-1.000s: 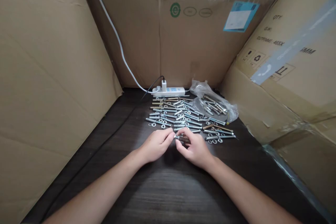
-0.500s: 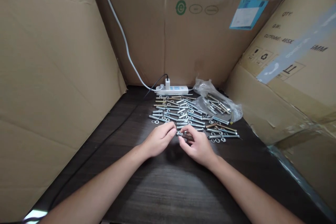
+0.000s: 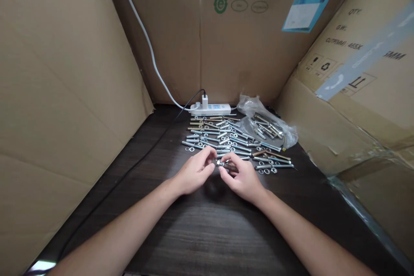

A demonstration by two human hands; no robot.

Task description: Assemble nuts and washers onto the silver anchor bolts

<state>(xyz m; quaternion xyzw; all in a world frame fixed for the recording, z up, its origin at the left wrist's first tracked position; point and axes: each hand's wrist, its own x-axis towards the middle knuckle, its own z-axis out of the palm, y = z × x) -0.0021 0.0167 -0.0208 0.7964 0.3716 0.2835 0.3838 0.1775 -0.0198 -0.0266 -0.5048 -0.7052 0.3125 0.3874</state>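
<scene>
My right hand holds an expansion bolt between thumb and fingers, its shaft lying roughly level. At the bolt's left end sits a shiny hex nut, with what looks like a washer beside it. Just left of this nut is my left hand, thumb and fingertips parted, with a small gap to the metal. Beyond both hands, rows of loose bolts and sleeves lie on the dark table. Several washers and nuts lie among them.
A clear plastic bag with more bolts rests at the back right. Behind the rows stands a white power strip with a plugged-in adapter. A black cable crosses the table's left side. Cardboard walls enclose the left, back and right.
My left hand's fingers have parted from a pinch at the nut, leaving the nut more exposed. My right hand keeps the bolt in nearly the same spot. The view has shifted slightly.
</scene>
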